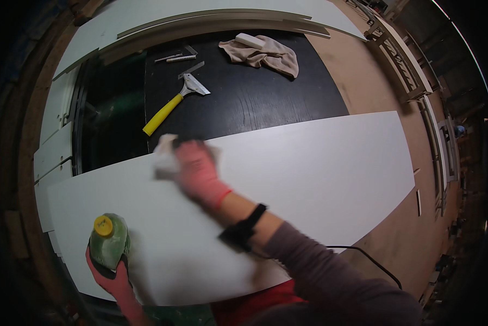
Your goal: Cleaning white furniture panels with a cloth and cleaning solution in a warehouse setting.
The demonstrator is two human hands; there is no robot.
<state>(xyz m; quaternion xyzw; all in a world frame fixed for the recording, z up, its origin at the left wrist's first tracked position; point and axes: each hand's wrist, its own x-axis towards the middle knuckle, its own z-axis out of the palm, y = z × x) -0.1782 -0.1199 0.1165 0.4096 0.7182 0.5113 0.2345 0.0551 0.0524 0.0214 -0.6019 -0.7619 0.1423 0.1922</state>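
Note:
A long white panel (pixel 309 179) lies across the work surface in front of me. My right hand (pixel 196 167), in a red and black glove, presses a pale cloth (pixel 167 155) against the panel near its far edge; hand and cloth are smeared by motion. At the panel's near left, my left hand (pixel 109 280), gloved alike, grips a greenish bottle (pixel 111 244) with a yellow cap. The bottle is upright or slightly tilted; its base is hidden, so I cannot tell whether it touches the panel.
Beyond the panel, a black board (pixel 244 103) carries a yellow-handled scraper (pixel 165 112), pen-like tools (pixel 181 58) and a crumpled beige cloth (pixel 276 57) with a white block (pixel 250 41) on it. Long strips (pixel 217 22) lie farther back. A black cable (pixel 366 254) runs at the right.

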